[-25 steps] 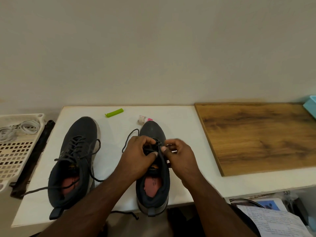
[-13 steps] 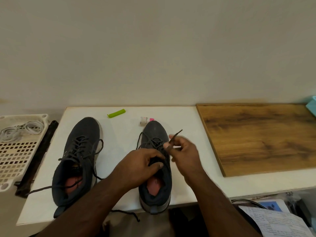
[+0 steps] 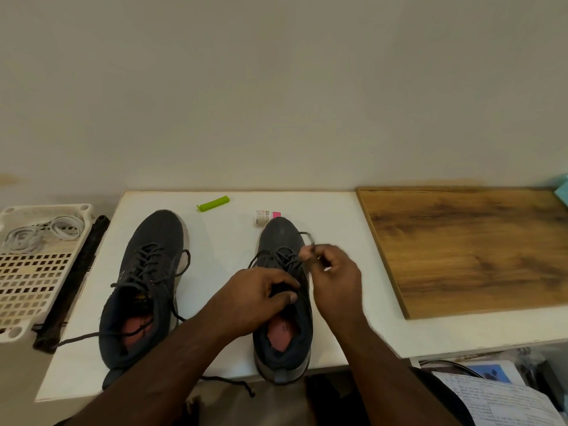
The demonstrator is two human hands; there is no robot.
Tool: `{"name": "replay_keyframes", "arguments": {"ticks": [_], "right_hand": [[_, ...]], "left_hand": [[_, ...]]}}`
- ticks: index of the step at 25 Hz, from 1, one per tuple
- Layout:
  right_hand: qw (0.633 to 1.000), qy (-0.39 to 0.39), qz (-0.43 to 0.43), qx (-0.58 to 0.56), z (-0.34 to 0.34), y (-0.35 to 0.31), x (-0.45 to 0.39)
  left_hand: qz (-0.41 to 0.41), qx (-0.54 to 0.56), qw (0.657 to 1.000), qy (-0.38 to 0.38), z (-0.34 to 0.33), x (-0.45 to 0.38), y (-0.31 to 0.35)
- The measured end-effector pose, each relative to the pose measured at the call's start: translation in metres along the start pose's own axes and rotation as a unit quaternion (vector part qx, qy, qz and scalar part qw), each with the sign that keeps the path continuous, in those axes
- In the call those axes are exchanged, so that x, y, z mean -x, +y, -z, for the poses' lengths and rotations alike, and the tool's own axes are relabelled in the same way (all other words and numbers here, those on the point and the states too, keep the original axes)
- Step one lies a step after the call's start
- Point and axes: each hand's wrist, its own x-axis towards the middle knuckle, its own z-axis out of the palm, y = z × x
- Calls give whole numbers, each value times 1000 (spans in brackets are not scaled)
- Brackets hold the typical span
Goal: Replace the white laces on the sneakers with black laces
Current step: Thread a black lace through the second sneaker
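On white table (image 3: 338,241): left hand (image 3: 261,290) grips right sneaker (image 3: 282,302) tongue; right hand (image 3: 332,272) pinches black lace (image 3: 309,241) end. Risk: slack pinch, lace slips back through eyelet.

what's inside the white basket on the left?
The white basket holds a loose pile of white laces at its far end; the rest shows bare perforated floor. Its left part is cut off by the frame edge, so anything there is unseen.

2 sneakers (image 3: 144,284) sit side by side on the table (image 3: 221,241), basket (image 3: 30,272) left, board (image 3: 467,250) right.
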Motion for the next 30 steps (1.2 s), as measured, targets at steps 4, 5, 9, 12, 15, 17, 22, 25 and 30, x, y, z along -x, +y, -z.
{"name": "replay_keyframes", "arguments": {"ticks": [4,5,9,12,15,17,22,25,30], "right_hand": [[999,10,26,-29,9,-5,-1],[998,-53,-12,0,6,-1,-1],[999,-41,1,19,0,4,-1],[996,41,54,-55,6,-4,-2],[995,-83,-42,27,3,1,-1],[996,-67,-38,41,3,0,-2],[998,27,44,-25,6,-4,-1],[992,-92,-53,65,0,3,1],[998,9,-18,-65,4,-5,0]], "left_hand": [[7,2,1000,-3,0,-1,0],[3,2,1000,-3,0,-1,1],[2,0,1000,-1,1,-1,2],[5,-7,1000,-6,0,-3,1],[3,-5,1000,-4,1,-2,2],[3,-7,1000,-2,1,-2,2],[5,0,1000,-5,0,-3,1],[0,0,1000,3,1,-3,0],[0,27,999,21,0,-3,1]]}}
